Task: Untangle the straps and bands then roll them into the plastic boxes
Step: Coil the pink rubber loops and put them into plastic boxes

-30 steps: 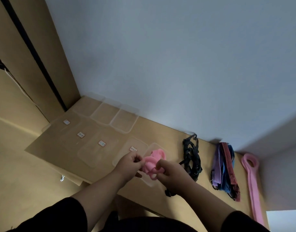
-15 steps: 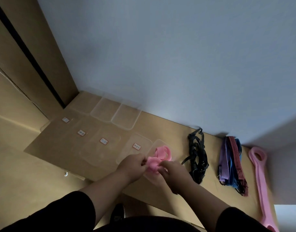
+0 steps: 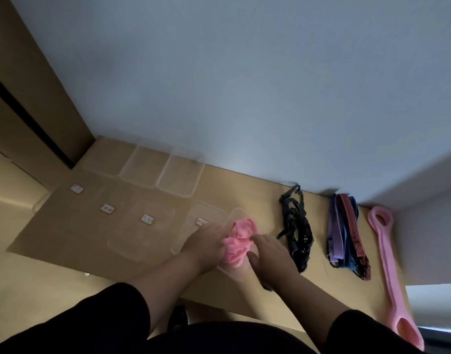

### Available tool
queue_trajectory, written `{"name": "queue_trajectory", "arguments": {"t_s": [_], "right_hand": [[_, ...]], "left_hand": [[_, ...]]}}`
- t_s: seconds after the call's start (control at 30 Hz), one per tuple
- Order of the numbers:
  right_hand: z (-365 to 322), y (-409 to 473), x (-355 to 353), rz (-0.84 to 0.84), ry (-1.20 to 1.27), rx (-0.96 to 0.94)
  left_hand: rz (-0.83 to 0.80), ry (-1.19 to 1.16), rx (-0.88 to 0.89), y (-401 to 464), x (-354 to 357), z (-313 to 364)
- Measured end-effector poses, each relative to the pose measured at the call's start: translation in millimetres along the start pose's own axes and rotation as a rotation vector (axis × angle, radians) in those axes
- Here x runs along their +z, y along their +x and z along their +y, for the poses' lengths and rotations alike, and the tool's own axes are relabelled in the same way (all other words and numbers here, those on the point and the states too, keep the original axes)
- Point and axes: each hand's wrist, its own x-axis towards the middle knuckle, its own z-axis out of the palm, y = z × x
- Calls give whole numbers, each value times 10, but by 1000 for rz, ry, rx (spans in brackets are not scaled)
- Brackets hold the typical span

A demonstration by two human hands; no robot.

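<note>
between the left hand point(image 3: 206, 245) and the right hand point(image 3: 269, 252), a bunched pink band point(image 3: 238, 241) is held over an open clear plastic box point(image 3: 235, 214). the band is pressed from both sides; the fingers of each hand are curled against it, though the fingertips themselves are hidden by the fabric. just left of the left hand, a clear lid with a label point(image 3: 201, 221) is laid flat. to the right of the right hand, a black strap bundle point(image 3: 295, 231) is laid on the wooden table point(image 3: 257, 198), then a purple, blue and red striped strap bundle point(image 3: 345, 231), then a long pink strap point(image 3: 390, 261). beyond the left hand, three empty clear boxes point(image 3: 179, 175) are set by the wall.
</note>
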Motion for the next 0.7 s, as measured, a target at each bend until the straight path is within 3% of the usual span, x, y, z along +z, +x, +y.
{"name": "queue_trajectory", "arguments": {"t_s": [0.3, 0.7], "right_hand": [[65, -138, -191, 33, -10, 114], [859, -783, -333, 68, 110, 266]], "left_hand": [[-89, 150, 265, 290, -48, 87], [-272, 85, 328, 517, 335, 1107]]}}
